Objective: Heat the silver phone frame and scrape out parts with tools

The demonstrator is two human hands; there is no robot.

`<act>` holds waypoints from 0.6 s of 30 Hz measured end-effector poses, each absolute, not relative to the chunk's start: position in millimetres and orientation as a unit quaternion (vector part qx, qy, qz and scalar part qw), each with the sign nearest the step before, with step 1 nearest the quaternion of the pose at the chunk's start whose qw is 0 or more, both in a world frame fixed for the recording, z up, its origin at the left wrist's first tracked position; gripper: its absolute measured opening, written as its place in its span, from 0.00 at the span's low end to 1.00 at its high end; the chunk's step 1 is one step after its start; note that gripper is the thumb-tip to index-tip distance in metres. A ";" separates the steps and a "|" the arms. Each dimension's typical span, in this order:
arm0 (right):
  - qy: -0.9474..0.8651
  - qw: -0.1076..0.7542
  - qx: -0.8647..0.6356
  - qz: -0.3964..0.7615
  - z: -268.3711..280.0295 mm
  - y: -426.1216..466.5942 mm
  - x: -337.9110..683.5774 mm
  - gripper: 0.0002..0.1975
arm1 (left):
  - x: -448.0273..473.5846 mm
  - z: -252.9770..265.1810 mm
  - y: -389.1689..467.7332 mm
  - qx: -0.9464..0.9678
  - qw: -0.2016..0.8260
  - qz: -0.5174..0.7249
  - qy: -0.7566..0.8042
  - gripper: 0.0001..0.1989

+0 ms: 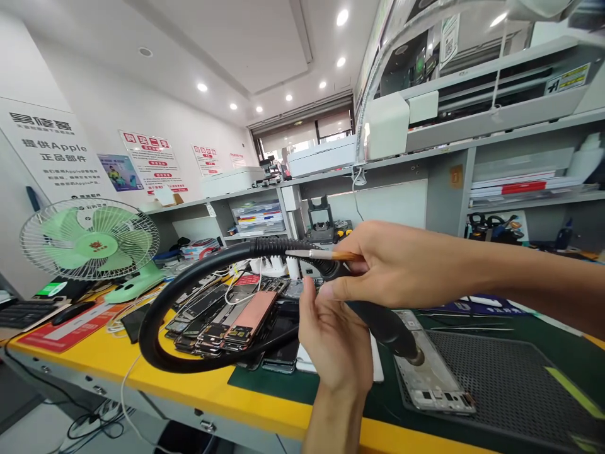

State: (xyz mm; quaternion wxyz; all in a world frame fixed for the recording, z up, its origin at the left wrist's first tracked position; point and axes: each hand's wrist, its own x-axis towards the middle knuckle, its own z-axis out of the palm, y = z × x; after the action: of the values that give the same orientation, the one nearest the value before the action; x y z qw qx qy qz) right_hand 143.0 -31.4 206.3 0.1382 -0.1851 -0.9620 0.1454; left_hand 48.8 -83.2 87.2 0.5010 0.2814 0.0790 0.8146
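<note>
My left hand (338, 343) is palm up with its fingers closed around the black handle of a hot air gun (385, 328). Its metal nozzle points down over a silver phone frame (437, 369), which rests on a dark perforated pad (501, 372). From the handle, a thick black hose (155, 302) loops out to the left. My right hand (392, 261) lies over the top of the handle, close to the left fingers. It pinches a slim brush (319, 254) with an amber part and a pale end pointing left. Some fingers of both hands are hidden.
Behind the hose lie stacks of phones and phone parts (250, 318). A green fan (94, 243) stands at the left of the yellow bench (265, 397). Tweezers-like thin tools (472, 321) lie behind the pad. Shelves (444, 148) with boxes rise at the back.
</note>
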 end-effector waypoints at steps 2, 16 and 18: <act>-0.963 0.136 -0.190 0.137 206.4 -32.2 141.2 0.23 | 50.4 94.1 -81.3 0.254 0.506 0.819 0.090 0.30; -0.967 0.121 -0.185 0.124 204.9 -32.1 135.5 0.25 | 51.3 100.2 -73.4 0.239 0.402 0.878 0.104 0.26; -0.966 0.123 -0.191 0.122 203.1 -32.7 133.7 0.26 | 52.6 100.7 -72.1 0.250 0.381 0.884 0.106 0.27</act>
State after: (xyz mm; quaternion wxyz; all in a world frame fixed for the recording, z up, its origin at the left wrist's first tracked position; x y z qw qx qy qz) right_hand 133.7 -32.7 203.1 0.1231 -0.1911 -0.9661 0.1223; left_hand 52.6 -72.1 100.7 0.3811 0.2499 0.1064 0.8837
